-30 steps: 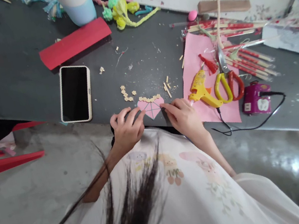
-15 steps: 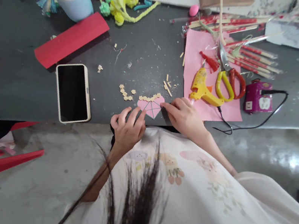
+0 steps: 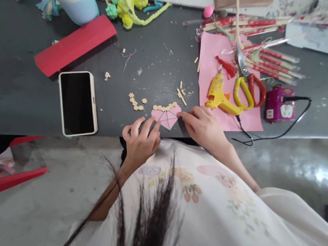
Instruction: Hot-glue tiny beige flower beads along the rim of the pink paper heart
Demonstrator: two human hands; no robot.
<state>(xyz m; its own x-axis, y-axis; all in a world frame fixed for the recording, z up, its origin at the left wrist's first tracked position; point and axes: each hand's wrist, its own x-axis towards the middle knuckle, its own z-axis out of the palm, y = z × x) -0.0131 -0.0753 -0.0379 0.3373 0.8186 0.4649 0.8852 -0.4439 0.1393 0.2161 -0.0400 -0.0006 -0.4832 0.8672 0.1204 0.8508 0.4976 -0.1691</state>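
A small pink paper heart (image 3: 167, 117) lies at the near edge of the dark table (image 3: 21, 96), its top rim lined with small cream beads. My left hand (image 3: 140, 140) rests at the heart's left side with its fingers stretched out onto the table, the fingertips touching the paper. My right hand (image 3: 202, 126) sits at the heart's right side, fingers curled and the fingertips pressed on the paper's right edge. A little heap of loose cream beads (image 3: 135, 101) lies just above and left of the heart.
A phone (image 3: 77, 102) lies left of the heart, a red folded card (image 3: 74, 44) behind it. To the right, a pink sheet (image 3: 212, 54) carries a yellow glue gun (image 3: 219, 94) and scissors (image 3: 248, 85); beside them sit a purple device (image 3: 276, 104) with a black cord, and bamboo sticks (image 3: 269, 59).
Both hands stay at the heart's two sides; only the view has shifted slightly.
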